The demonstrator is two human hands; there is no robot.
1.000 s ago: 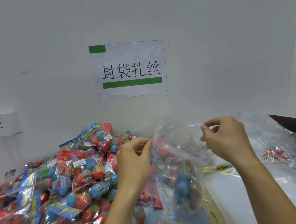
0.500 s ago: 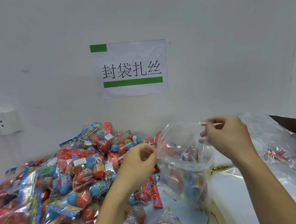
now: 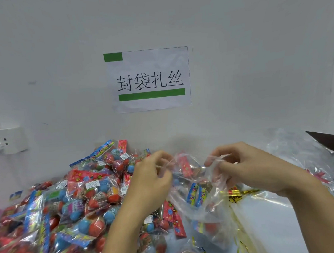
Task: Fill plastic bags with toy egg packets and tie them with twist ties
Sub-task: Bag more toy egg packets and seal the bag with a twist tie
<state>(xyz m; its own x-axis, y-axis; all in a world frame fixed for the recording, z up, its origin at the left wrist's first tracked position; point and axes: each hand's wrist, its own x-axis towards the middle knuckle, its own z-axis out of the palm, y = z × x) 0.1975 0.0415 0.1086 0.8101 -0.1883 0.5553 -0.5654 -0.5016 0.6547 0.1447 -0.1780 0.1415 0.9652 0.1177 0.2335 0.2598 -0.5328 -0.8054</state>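
Observation:
A clear plastic bag [image 3: 200, 205] holding toy egg packets sits between my hands, low on the table. My left hand [image 3: 153, 177] pinches the left side of its mouth with curled fingers. My right hand [image 3: 247, 170] grips the right side of the mouth, bunching the film. A large heap of toy egg packets [image 3: 79, 204], red and blue eggs in printed wrappers, fills the left of the table. Gold twist ties [image 3: 237, 195] lie just below my right hand.
A stack of clear plastic bags [image 3: 299, 154] lies at the right, by a dark edge [image 3: 329, 139]. A paper sign [image 3: 148, 79] hangs on the white wall. A white socket strip [image 3: 6, 140] is on the wall at far left.
Both hands have dropped lower and drawn closer together, and the bag's open mouth has collapsed into a bunched neck. The bag now sits lower on the table.

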